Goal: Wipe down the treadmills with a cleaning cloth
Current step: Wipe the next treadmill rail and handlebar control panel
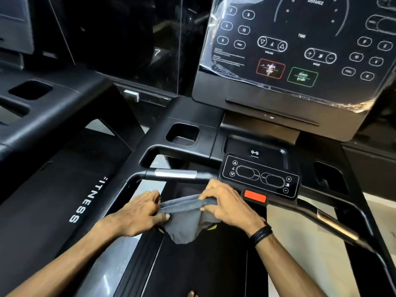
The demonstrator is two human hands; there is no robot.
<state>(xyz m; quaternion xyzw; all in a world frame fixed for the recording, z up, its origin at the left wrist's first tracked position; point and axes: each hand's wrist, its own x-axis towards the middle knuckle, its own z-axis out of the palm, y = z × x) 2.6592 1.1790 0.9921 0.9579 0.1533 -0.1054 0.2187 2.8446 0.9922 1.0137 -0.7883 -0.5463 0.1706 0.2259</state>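
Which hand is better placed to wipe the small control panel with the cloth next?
Probably the right hand: it grips the cloth just below the control panel. The left hand holds the cloth farther away.

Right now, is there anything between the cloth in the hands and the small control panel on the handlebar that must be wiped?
Nothing visible stands in the way. The grey cloth is held by the left hand and the right hand just below and left of the control panel, with only open space between them.
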